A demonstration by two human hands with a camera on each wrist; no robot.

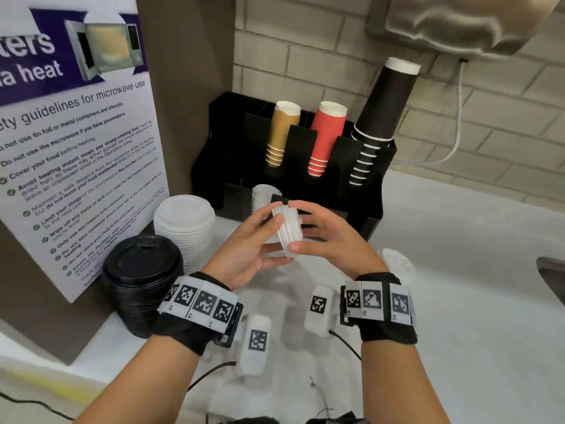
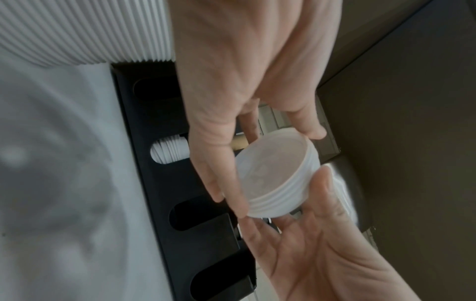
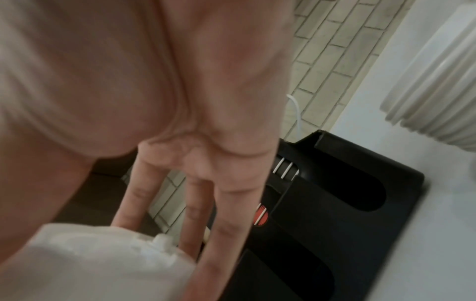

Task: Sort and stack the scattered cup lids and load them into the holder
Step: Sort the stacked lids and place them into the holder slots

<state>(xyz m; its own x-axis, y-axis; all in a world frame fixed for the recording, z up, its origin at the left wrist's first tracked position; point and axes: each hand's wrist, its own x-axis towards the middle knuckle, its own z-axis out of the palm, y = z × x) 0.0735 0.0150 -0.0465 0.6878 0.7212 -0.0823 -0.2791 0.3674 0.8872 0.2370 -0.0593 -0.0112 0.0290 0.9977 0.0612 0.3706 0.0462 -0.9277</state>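
Observation:
A small stack of white cup lids (image 1: 287, 231) is held on edge in the air, just in front of the black holder (image 1: 374, 209). My left hand (image 1: 275, 240) grips the stack from the left, thumb on its upper rim and fingers underneath. My right hand (image 1: 295, 226) pinches it from the right between forefinger and thumb. In the left wrist view the lid stack (image 2: 275, 179) shows its hollow underside between my left hand (image 2: 273, 163) and my right hand (image 2: 309, 234). The right wrist view shows the lids (image 3: 103, 260) under my right fingers (image 3: 221, 224). More white lids (image 1: 263, 194) fill one front slot of the holder.
A tall white lid stack (image 1: 183, 221) and a black lid stack (image 1: 140, 276) stand left of the holder. A small white lid pile (image 1: 397, 261) lies right of my right wrist. Gold, red and black cup stacks (image 1: 324, 136) fill the holder's back slots. A sink edge (image 1: 550, 270) is far right.

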